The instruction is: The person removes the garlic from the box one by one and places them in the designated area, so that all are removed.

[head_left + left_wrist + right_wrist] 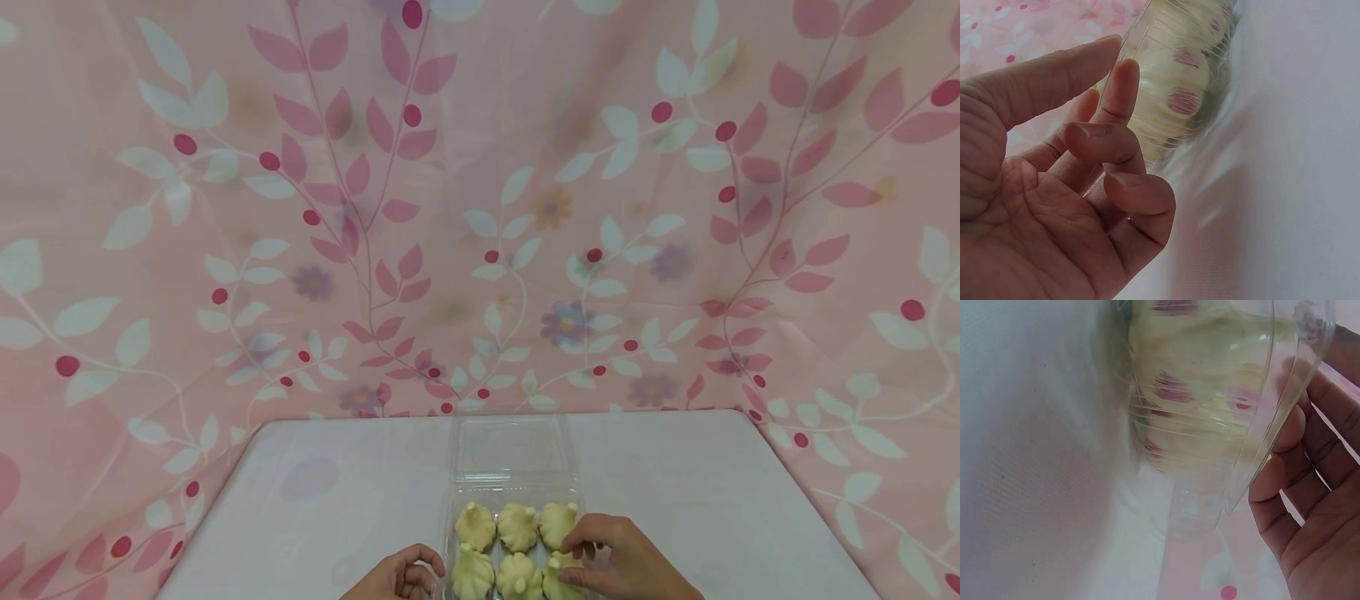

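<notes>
A clear plastic clamshell box lies with its lid folded back. Two rows of pale garlic bulbs sit inside, with purplish marks low on their sides in both wrist views. My left hand is at the box's left side; its thumb and forefinger pinch the rim, the other fingers curled. Over the right side reaches my right hand, thumb and forefinger around the front right garlic bulb. Its other fingers bend beside the rim; the fingertips on the bulb are hidden in the right wrist view.
The box stands on a white-covered table, towards its near edge. Behind and to both sides hangs a pink leaf-patterned cloth. The raised lid reaches almost to the table's back edge.
</notes>
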Demonstrator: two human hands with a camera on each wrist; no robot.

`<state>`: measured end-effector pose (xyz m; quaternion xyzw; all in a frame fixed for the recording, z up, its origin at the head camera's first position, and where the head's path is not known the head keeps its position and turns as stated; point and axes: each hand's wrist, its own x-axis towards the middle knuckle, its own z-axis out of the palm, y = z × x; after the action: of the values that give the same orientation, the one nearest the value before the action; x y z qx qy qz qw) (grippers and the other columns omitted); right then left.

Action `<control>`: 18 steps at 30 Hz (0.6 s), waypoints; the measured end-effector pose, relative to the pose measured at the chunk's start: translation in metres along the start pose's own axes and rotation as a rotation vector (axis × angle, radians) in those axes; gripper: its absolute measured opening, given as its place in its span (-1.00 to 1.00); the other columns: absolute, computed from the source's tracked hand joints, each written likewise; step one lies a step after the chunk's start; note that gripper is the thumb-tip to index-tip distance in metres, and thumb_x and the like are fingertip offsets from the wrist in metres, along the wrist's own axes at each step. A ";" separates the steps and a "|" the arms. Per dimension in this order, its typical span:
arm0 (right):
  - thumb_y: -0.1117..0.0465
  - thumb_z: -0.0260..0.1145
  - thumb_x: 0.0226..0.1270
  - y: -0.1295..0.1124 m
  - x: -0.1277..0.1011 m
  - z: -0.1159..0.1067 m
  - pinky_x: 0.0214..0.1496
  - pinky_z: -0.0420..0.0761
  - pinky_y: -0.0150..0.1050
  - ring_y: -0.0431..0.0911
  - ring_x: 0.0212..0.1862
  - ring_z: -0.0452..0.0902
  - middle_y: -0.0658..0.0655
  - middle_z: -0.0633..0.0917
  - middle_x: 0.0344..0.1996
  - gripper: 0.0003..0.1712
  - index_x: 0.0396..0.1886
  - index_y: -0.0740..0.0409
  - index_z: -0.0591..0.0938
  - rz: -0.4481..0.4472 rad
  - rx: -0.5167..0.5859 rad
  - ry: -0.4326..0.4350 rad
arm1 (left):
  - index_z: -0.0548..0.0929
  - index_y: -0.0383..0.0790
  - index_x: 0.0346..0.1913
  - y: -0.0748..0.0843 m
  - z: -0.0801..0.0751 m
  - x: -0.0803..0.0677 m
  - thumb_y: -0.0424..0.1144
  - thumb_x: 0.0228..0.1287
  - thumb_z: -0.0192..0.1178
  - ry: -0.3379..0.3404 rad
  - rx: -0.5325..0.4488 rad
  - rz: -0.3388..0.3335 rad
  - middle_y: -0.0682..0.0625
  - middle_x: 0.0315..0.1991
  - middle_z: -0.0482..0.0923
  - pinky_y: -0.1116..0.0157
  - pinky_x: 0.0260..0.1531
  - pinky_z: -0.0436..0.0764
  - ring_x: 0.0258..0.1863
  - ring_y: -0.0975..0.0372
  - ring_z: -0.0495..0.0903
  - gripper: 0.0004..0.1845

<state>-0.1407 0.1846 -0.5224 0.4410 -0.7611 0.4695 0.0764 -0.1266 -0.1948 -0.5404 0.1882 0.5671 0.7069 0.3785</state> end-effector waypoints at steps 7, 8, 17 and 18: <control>0.23 0.40 0.12 -0.003 0.001 -0.001 -0.50 0.50 -0.36 -0.28 -0.45 0.47 -0.14 0.61 -0.38 -0.79 -0.23 -0.06 0.64 0.002 -0.011 -0.007 | 0.37 -0.31 0.08 -0.001 -0.001 0.000 -0.42 0.28 0.05 0.004 0.000 -0.005 0.03 -0.29 0.58 0.41 -0.44 0.44 -0.56 0.38 0.40 -0.69; 0.24 0.39 0.13 -0.004 0.001 -0.001 -0.49 0.51 -0.35 -0.29 -0.44 0.46 -0.14 0.61 -0.38 -0.80 -0.23 -0.06 0.64 0.000 -0.008 -0.009 | 0.36 -0.31 0.08 -0.001 -0.001 0.000 -0.42 0.28 0.05 0.003 -0.006 -0.007 0.03 -0.29 0.58 0.41 -0.44 0.44 -0.56 0.38 0.39 -0.68; 0.20 0.41 0.11 -0.013 0.004 -0.001 -0.50 0.50 -0.34 -0.32 -0.47 0.43 -0.19 0.60 -0.39 -0.81 -0.26 -0.12 0.64 0.073 -0.054 -0.021 | 0.36 -0.32 0.09 0.001 0.001 -0.001 -0.43 0.27 0.06 0.006 -0.027 -0.019 0.02 -0.27 0.58 0.42 -0.44 0.44 -0.55 0.38 0.40 -0.67; 0.18 0.41 0.11 -0.014 0.004 -0.001 -0.50 0.49 -0.34 -0.30 -0.48 0.44 -0.19 0.61 -0.40 -0.82 -0.27 -0.13 0.65 0.085 -0.063 -0.021 | 0.36 -0.31 0.09 0.002 0.001 -0.002 -0.43 0.27 0.06 0.007 -0.031 -0.022 0.03 -0.27 0.58 0.42 -0.44 0.44 -0.56 0.38 0.40 -0.67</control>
<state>-0.1333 0.1808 -0.5108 0.4106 -0.7943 0.4434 0.0622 -0.1252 -0.1952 -0.5383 0.1735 0.5597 0.7119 0.3871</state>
